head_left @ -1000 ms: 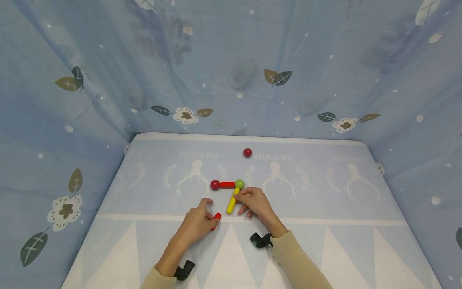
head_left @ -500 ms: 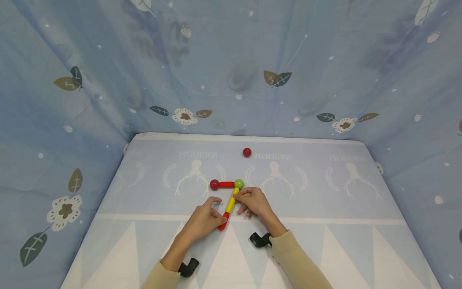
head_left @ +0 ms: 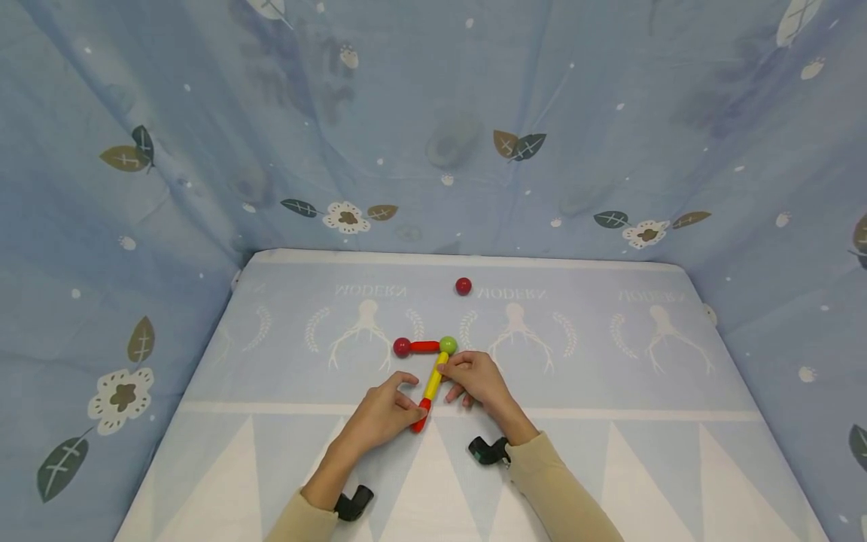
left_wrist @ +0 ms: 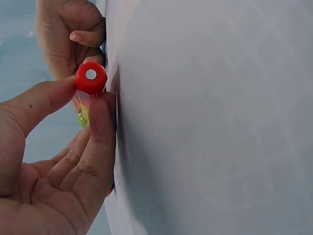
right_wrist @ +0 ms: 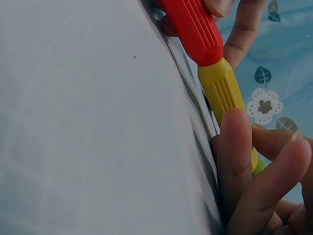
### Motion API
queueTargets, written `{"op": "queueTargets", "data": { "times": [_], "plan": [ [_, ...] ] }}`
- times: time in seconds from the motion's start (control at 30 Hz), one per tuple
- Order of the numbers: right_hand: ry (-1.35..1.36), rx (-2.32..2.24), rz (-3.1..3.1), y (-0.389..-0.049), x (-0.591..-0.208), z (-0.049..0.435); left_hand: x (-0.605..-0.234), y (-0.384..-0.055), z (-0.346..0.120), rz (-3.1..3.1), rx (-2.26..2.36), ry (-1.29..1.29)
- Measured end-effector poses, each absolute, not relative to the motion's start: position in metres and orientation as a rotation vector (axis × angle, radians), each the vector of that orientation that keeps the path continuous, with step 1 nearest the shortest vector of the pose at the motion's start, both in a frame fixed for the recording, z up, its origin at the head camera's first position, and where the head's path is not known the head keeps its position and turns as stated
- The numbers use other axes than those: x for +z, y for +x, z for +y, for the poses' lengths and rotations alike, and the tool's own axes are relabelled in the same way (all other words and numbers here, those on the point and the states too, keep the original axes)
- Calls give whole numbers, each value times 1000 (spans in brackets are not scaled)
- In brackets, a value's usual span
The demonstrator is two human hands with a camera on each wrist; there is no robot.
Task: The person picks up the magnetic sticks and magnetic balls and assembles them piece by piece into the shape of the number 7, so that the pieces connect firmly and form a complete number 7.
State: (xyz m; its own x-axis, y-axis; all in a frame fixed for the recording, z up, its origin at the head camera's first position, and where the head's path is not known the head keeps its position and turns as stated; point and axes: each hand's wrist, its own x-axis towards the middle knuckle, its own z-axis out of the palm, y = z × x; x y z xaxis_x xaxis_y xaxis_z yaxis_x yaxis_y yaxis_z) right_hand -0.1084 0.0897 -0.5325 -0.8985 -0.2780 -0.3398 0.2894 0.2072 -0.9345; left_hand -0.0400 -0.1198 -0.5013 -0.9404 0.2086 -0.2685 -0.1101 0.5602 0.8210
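In the head view my left hand (head_left: 381,412) pinches a short red rod (head_left: 421,418) between thumb and finger. The red rod's upper end meets the lower end of a yellow rod (head_left: 435,379), the two in one slanting line. My right hand (head_left: 479,378) pinches the yellow rod near its middle. A green ball (head_left: 448,345) sits at the yellow rod's far end, and a second red rod (head_left: 424,347) runs left from it to a dark red ball (head_left: 403,347). The left wrist view shows the red rod's end face (left_wrist: 91,74) with a pale round disc.
Another red ball (head_left: 463,286) lies alone near the table's back edge. A printed cloth (head_left: 582,376) covers the table, and a blue patterned curtain (head_left: 433,135) surrounds it. Black wrist devices (head_left: 488,450) sit by both sleeves.
My left hand has moved right with the red rod, bringing it end to end with the yellow rod. My right hand has stayed in place on the yellow rod.
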Motion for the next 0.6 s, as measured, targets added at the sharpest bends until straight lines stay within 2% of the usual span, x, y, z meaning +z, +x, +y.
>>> {"op": "queueTargets", "data": {
  "times": [0.37,0.6],
  "plan": [
    [22,-1747,2042,-108,-533,90,-500,-45,-128,2479,1303,102],
    [33,-1746,2037,-107,-534,89,-481,-81,-135,2586,1336,140]
  ]
}}
